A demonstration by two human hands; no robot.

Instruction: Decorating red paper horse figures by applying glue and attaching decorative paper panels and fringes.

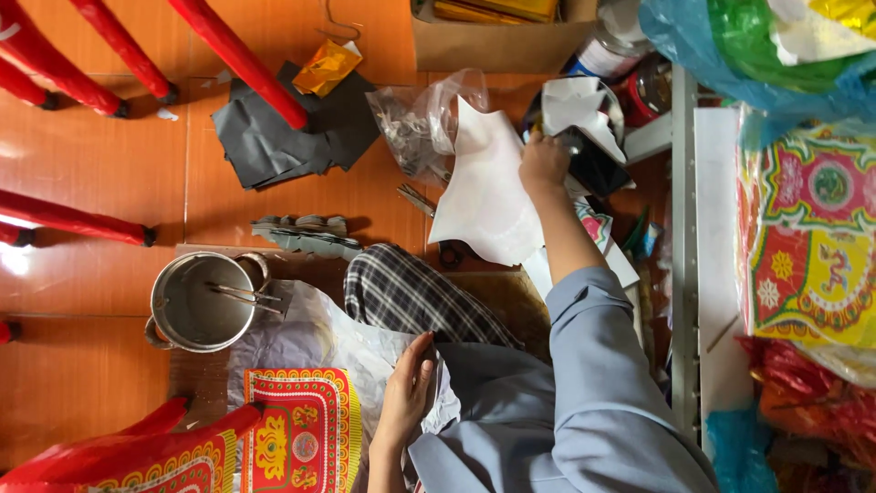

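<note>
My right hand reaches forward and grips the upper edge of a curved white paper sheet, lifted off the orange tiled floor. Just past that hand lie a black object and a round tin holding crumpled white paper. My left hand lies flat, fingers stretched, on a thin grey-white sheet spread over my lap, beside my checked trouser knee. A red and yellow patterned paper piece sits just left of that hand.
A metal pot with a metal tool inside stands at the left. Black sheets, a clear plastic bag, scissors, a stack of grey cutouts and a cardboard box lie ahead. Red stool legs stand far left; a metal shelf with colourful paper goods lines the right.
</note>
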